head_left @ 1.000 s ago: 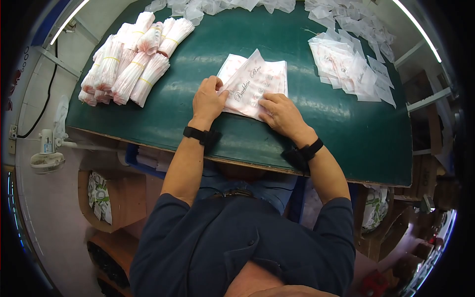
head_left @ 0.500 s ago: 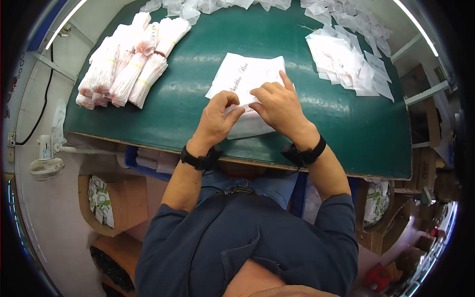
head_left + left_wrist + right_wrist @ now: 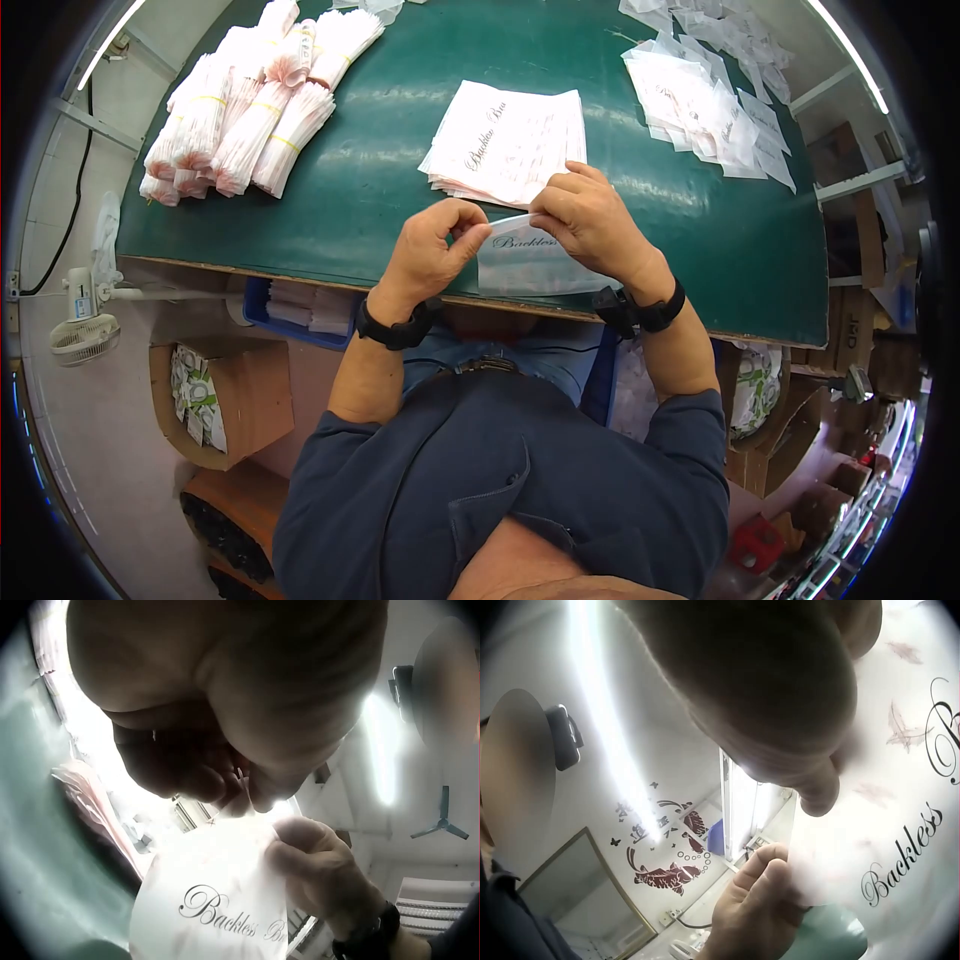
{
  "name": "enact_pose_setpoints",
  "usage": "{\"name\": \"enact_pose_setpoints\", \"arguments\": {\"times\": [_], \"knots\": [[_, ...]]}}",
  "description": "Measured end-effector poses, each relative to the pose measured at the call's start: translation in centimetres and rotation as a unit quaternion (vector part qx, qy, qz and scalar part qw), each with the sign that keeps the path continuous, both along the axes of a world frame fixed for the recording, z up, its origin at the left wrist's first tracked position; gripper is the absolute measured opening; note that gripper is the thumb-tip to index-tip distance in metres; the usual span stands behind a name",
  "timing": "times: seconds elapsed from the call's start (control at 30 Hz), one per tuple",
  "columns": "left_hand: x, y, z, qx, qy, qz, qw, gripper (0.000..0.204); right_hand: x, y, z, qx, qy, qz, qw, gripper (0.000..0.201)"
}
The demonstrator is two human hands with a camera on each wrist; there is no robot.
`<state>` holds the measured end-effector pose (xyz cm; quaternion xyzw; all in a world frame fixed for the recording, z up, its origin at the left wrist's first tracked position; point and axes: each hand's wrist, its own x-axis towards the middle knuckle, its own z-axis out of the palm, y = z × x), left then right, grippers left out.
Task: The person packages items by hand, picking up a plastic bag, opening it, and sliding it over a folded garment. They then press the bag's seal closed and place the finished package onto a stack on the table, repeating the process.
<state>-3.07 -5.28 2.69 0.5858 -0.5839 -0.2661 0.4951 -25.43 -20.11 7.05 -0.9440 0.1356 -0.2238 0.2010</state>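
Head view: both hands [image 3: 437, 250] pinch printed bag [image 3: 540, 262], fingers curled.

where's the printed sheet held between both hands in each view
Head: the printed sheet is just below centre, over the near table edge.
Left wrist: the printed sheet is at bottom, slightly left of centre.
Right wrist: the printed sheet is on the right side.
Shared landmark: the left hand, in the head view's middle, at the left wrist view's top and the right wrist view's bottom.
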Motion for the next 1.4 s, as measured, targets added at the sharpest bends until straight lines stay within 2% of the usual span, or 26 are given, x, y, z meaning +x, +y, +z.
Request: {"name": "enact_pose_setpoints", "arguments": {"times": [0.13,0.23,0.4,0.67,0.77,0.8,0.87,0.93,1.0,1.03,1.07,1.13,1.17,1.2,1.23,1.27,1.3,1.33,1.37,1.4], "knots": [[-0.8,0.0,-0.2,-0.017,-0.001,0.001,1.000,0.015,0.4,0.2,0.1,-0.030,0.003,-0.022,0.999,0.014],[-0.9,0.2,-1.0,-0.027,0.009,0.056,0.998,0.016,1.8,1.8,-0.4,-0.156,-0.124,-0.087,0.976,0.020],[-1.5,0.2,-1.4,-0.062,0.010,0.074,0.995,0.014,3.1,3.6,-3.1,-0.171,-0.147,-0.052,0.973,0.026],[-1.4,0.4,-1.8,-0.065,0.008,0.071,0.995,0.012,3.9,4.3,-4.2,-0.106,-0.145,-0.067,0.981,0.022],[-1.1,0.7,-2.0,-0.070,-0.041,0.054,0.995,0.013,3.8,3.3,-2.7,-0.092,-0.045,0.012,0.995,0.017],[-0.5,1.3,-2.2,-0.065,-0.042,0.045,0.996,0.013,2.7,2.0,-2.8,-0.088,-0.046,0.004,0.995,0.017],[2.3,2.5,-2.5,-0.011,-0.011,0.044,0.999,0.017,-0.4,-1.6,-2.7,-0.158,0.125,-0.045,0.978,0.018],[2.7,2.9,-2.4,0.006,0.011,0.065,0.998,0.019,-0.4,-2.6,-1.4,-0.158,0.122,-0.004,0.980,0.018],[1.6,3.2,-1.0,-0.114,-0.143,0.151,0.971,0.024,-1.3,-1.9,-0.6,-0.130,0.119,0.042,0.983,0.019],[1.2,2.4,0.0,-0.184,-0.219,0.193,0.939,0.027,-1.2,-2.0,0.3,-0.138,0.116,0.038,0.983,0.019],[0.7,2.0,1.8,-0.186,-0.220,0.191,0.938,0.027,-0.9,-1.5,0.9,-0.144,0.153,0.034,0.977,0.019],[-0.7,2.5,5.9,-0.217,-0.282,0.070,0.932,0.033,0.0,0.5,1.3,-0.141,0.229,0.035,0.963,0.020],[-1.0,2.6,6.8,-0.234,-0.312,0.010,0.921,0.036,0.8,0.9,1.7,-0.139,0.228,0.037,0.963,0.020],[-1.1,2.5,6.6,-0.235,-0.314,0.011,0.920,0.036,1.8,0.8,2.2,-0.142,0.224,0.052,0.963,0.020],[-1.1,2.1,5.8,-0.113,-0.348,-0.037,0.930,0.033,2.5,0.8,2.7,-0.146,0.220,0.065,0.962,0.019],[-1.0,1.5,4.9,0.010,-0.378,-0.085,0.922,0.030,3.1,0.9,3.1,-0.150,0.215,0.077,0.962,0.019],[-0.8,1.1,4.1,0.133,-0.403,-0.131,0.896,0.028,3.4,1.2,3.2,-0.152,0.211,0.073,0.963,0.019],[-0.3,0.9,3.2,0.130,-0.408,-0.131,0.894,0.028,3.8,1.7,3.1,-0.163,0.064,0.031,0.984,0.018],[0.7,0.9,2.0,0.154,-0.225,-0.069,0.960,0.026,4.1,2.4,2.9,-0.169,-0.085,-0.010,0.982,0.017],[1.8,0.8,1.1,0.168,-0.032,-0.003,0.985,0.025,4.3,2.9,2.6,-0.174,-0.233,-0.048,0.956,0.016]]}}
